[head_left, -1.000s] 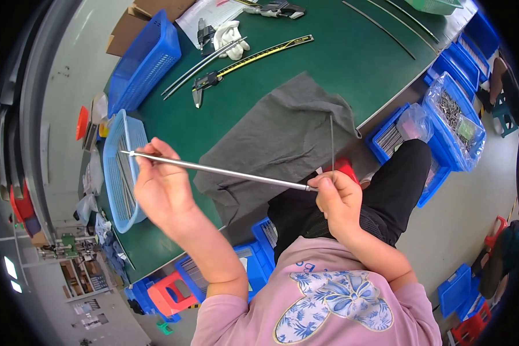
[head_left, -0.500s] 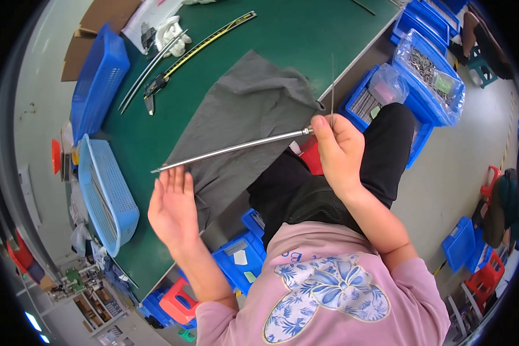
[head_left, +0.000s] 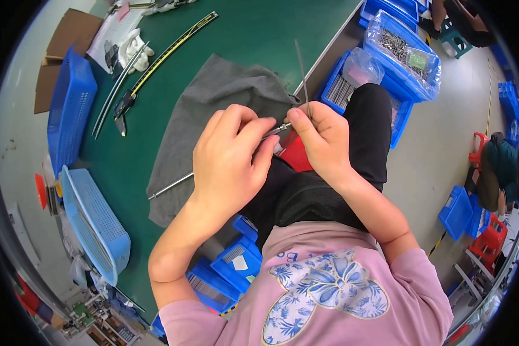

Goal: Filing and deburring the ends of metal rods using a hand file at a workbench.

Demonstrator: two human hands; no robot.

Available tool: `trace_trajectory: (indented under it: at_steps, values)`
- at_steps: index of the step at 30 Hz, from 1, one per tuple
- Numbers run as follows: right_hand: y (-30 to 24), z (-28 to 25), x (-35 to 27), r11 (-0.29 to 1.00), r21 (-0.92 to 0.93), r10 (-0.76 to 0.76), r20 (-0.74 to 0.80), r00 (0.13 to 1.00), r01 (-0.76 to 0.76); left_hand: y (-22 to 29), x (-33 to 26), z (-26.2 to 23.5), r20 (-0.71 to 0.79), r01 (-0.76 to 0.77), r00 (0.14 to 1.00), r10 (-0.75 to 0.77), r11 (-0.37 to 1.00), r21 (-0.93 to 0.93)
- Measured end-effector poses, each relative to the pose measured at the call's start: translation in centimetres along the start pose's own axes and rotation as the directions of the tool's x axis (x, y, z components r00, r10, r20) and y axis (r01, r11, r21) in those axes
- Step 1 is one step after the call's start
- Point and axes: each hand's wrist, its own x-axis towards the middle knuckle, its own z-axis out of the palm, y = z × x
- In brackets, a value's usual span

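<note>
A long slim silver metal rod (head_left: pixel 173 185) lies slantwise over the grey cloth (head_left: pixel 181 127), and its middle is hidden behind my left hand. My left hand (head_left: pixel 228 158) is closed, thumb and fingers pinching the rod near its stepped right end (head_left: pixel 282 128). Close beside it, my right hand (head_left: pixel 326 138) is closed with thumb against forefinger at that same end. A thin metal pin (head_left: pixel 301 72) sticks upward out of the right hand's grip. Whether the pin touches the rod inside my fingers is hidden.
On the green table (head_left: pixel 213 43) lie a digital caliper (head_left: pixel 155 63), more thin rods (head_left: pixel 112 95) and white gloves (head_left: pixel 135 49). Blue baskets (head_left: pixel 69 115) line the left side. Blue bins with metal parts (head_left: pixel 398 52) stand beyond my right knee, others below the table edge.
My left hand has left the rod's far left tip and moved right to its stepped end, where it now pinches. The right hand stays at that end. The whole view has shifted slightly.
</note>
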Motion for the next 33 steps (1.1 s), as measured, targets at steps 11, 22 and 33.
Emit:
trace_trajectory:
  at_steps: [11, 22, 33]
  values:
    - [-2.6, -3.9, -3.5, 0.836, -0.447, -0.224, 0.252, 0.941, 0.319, -1.3, -0.2, 2.0, -0.072, -0.016, 0.997, 0.010, 0.996, -0.092]
    - [-2.6, -3.3, -4.6, 0.977, -0.212, 0.070, 0.278, 0.958, -0.009, -1.3, -0.4, 2.3, -0.095, 0.007, 0.995, -0.018, 0.993, -0.117]
    - [-2.5, -2.7, -4.0, 0.940, -0.320, -0.009, 0.318, 0.948, 0.116, -1.4, -0.3, 2.4, -0.111, 0.003, 0.994, -0.018, 0.990, -0.140]
